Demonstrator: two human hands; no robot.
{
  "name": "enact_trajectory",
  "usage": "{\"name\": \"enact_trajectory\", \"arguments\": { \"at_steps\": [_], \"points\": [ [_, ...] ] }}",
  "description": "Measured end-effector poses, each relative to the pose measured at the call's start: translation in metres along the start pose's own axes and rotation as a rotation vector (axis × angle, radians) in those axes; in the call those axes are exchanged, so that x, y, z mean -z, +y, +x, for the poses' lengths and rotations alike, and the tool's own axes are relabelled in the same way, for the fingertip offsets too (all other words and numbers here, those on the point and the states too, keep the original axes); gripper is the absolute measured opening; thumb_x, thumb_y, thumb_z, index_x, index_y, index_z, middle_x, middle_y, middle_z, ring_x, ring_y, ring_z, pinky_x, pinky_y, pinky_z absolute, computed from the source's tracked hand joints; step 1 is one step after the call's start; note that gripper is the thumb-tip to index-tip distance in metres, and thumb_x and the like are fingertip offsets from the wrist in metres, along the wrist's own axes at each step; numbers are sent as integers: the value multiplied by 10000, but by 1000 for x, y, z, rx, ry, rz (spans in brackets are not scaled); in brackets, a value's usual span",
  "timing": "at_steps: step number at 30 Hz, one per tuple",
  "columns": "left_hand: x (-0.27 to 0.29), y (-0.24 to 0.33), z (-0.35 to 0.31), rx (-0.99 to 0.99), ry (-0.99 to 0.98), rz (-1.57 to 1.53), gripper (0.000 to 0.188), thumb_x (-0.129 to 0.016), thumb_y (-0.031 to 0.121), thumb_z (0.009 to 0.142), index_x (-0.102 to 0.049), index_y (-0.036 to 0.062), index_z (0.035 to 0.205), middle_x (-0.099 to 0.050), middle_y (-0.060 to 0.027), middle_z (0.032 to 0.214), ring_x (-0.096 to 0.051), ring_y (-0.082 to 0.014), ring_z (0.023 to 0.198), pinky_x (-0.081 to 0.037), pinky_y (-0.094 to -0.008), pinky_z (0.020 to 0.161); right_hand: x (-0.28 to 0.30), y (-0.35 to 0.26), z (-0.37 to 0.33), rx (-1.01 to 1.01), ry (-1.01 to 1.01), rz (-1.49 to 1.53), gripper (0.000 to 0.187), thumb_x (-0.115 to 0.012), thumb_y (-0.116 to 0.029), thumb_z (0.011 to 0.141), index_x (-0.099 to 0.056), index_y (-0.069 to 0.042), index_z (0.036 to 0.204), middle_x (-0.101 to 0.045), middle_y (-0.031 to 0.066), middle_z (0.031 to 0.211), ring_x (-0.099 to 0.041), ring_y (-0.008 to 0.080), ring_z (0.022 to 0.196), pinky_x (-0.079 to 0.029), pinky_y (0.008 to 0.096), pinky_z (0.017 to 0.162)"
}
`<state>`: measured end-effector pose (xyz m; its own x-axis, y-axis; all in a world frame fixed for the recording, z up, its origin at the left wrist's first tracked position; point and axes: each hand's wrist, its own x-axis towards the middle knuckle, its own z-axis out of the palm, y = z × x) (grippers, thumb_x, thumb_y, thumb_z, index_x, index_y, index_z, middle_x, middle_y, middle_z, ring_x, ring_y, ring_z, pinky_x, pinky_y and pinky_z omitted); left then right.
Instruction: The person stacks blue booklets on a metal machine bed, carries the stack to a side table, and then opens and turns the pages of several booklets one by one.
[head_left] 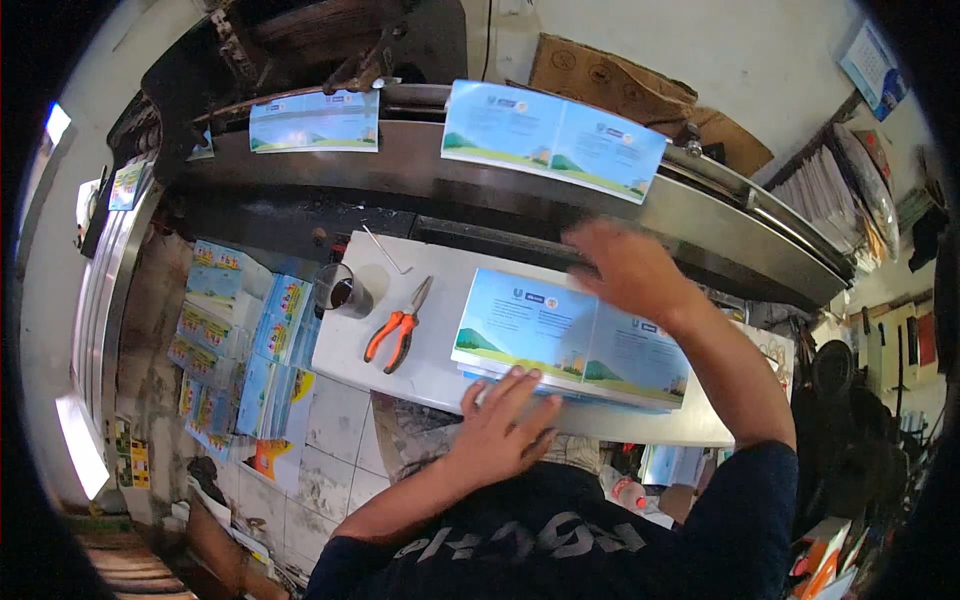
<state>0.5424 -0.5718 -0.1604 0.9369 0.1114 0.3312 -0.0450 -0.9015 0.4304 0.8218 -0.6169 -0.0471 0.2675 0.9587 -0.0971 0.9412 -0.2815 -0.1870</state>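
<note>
A stack of printed blue-and-green sheets point(530, 325) lies on the white tabletop point(430, 262). My left hand point(505, 425) has its fingers spread, and the fingertips rest at the stack's near edge. Above the far side of the stack is my right hand point(625, 265); motion smears its fingers, so whether it holds a sheet cannot be told. To the left of the stack lie orange-handled pliers point(398, 325), jaws pointing away from me. A glass of dark drink point(342, 292) stands at the table's left end, near a thin bent metal rod point(385, 248).
Behind the table runs a long metal machine bed point(400, 150), with printed sheets point(555, 140) at its upper edge and another printed sheet point(315, 122) farther left. Bundles of printed sheets point(275, 350) sit low at the left. Cardboard point(610, 85) leans at the back wall.
</note>
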Motion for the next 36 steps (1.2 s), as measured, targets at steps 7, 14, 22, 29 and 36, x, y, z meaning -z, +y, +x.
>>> {"name": "enact_trajectory", "arguments": {
  "at_steps": [7, 14, 22, 29, 36],
  "points": [
    [0, -39, 14, 119, 624, -287, 842, -645, 394, 873, -261, -38, 1485, -316, -277, 1500, -282, -400, 1414, -199, -505, 1143, -37, -42, -129, 112, -66, -74, 620, -713, -355, 845, -500, -6, 1311, -421, 206, 1456, -436, 425, 1328, -489, 505, 996],
    [-1, -44, 28, 141, 540, -245, 603, -586, 263, 915, -386, -48, 1391, -321, -251, 1500, -303, -405, 1395, -199, -508, 1161, 49, 26, -53, 88, -261, 185, 396, -580, -228, 931, -561, -53, 1286, -627, 213, 1214, -585, 389, 1131, -471, 470, 972],
    [-8, -34, 33, 218, 403, -112, 381, -671, 110, 835, -592, 18, 1197, -417, -192, 1427, -315, -417, 1359, -261, -523, 1123, 36, 72, -14, -92, -194, 105, 338, -600, -218, 924, -619, -61, 1223, -638, 176, 1197, -559, 364, 1145, -441, 443, 979],
    [-8, -33, 33, 210, 400, -112, 429, -676, 117, 837, -565, 6, 1236, -408, -206, 1432, -309, -424, 1357, -262, -527, 1124, 61, 54, -25, -104, -209, 205, 334, -597, -218, 926, -627, -68, 1223, -649, 184, 1159, -563, 364, 1147, -440, 443, 975],
    [-9, -38, 24, 254, 481, -160, 498, -679, 146, 846, -512, -22, 1284, -402, -246, 1430, -334, -434, 1352, -256, -519, 1128, 118, 21, -2, -11, 564, -188, 328, -605, -84, 865, -672, -115, 1185, -707, 138, 1055, -689, 321, 818, -551, 417, 756]
  ]
}}
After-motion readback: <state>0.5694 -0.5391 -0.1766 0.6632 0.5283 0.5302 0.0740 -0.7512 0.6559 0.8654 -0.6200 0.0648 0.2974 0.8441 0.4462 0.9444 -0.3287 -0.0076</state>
